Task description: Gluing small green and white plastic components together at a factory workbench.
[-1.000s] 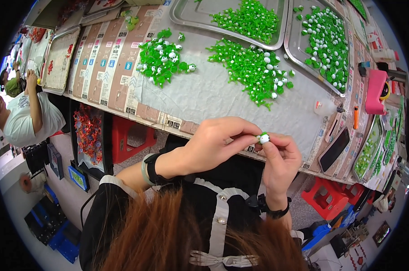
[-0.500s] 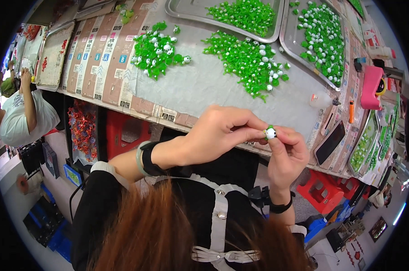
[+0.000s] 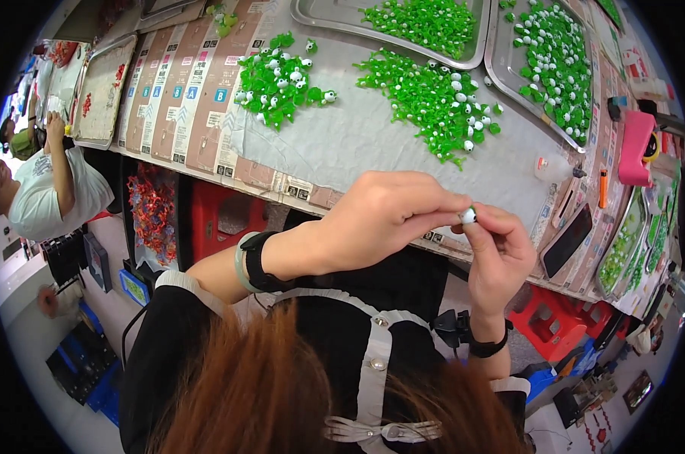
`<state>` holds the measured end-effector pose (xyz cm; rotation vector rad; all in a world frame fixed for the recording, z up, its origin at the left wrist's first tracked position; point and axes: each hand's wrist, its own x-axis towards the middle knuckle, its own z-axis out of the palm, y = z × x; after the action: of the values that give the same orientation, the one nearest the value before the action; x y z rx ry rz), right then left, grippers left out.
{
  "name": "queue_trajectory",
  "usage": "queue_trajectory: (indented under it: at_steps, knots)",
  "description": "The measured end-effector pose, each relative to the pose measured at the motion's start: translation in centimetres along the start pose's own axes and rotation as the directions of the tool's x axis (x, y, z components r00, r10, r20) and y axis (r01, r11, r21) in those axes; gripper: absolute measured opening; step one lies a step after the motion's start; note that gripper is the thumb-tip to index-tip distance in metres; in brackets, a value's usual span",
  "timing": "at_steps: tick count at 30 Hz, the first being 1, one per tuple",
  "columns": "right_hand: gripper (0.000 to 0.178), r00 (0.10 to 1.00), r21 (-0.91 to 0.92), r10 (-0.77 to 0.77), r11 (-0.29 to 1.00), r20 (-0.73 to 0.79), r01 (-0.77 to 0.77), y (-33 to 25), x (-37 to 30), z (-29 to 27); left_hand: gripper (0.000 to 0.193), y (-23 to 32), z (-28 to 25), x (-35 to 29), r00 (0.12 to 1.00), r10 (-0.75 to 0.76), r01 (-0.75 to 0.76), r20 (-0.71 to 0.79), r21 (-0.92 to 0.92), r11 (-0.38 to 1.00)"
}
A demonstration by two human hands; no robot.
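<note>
A small green piece with a white ball (image 3: 469,216) is pinched at the fingertips of both hands, just beyond the table's front edge. My left hand (image 3: 391,208) comes in from the left, thumb and forefinger closed at the ball's left side. From the right, my right hand (image 3: 501,253) pinches the same piece between thumb and forefinger. Fingertips cover part of it. Past my hands lie a loose heap of green pieces with white balls (image 3: 425,106) and a smaller heap of similar pieces (image 3: 276,85), both on a pale sheet (image 3: 319,151).
Metal trays, one at the back (image 3: 342,26) and one at back right (image 3: 535,117), hold more green pieces. On the right are a clear bottle (image 3: 552,168), a phone (image 3: 567,240), an orange pen-like tool (image 3: 603,189) and a pink tape dispenser (image 3: 636,151). Another person (image 3: 59,193) works at far left.
The whole view has shifted slightly, so the table and hands appear farther right. Both hands keep their pinch, and the white ball looks turned a little between the fingertips.
</note>
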<state>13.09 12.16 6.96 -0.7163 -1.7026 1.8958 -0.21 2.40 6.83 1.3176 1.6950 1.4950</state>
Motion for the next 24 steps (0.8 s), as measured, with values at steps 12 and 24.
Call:
queue_trajectory:
  at_steps: [12,24]
  knots:
    - [0.01,0.972,0.073,0.233,0.97,-0.03,-0.231,0.1,1.2,-0.4,0.022,0.1,0.7,0.5,0.864,-0.459,0.492,0.207,-0.544,0.68]
    - [0.009,0.936,0.205,0.353,0.917,-0.016,-0.342,0.9,1.6,0.2,0.022,-0.5,0.7,0.5,0.812,-0.548,0.565,0.2,-0.504,0.653]
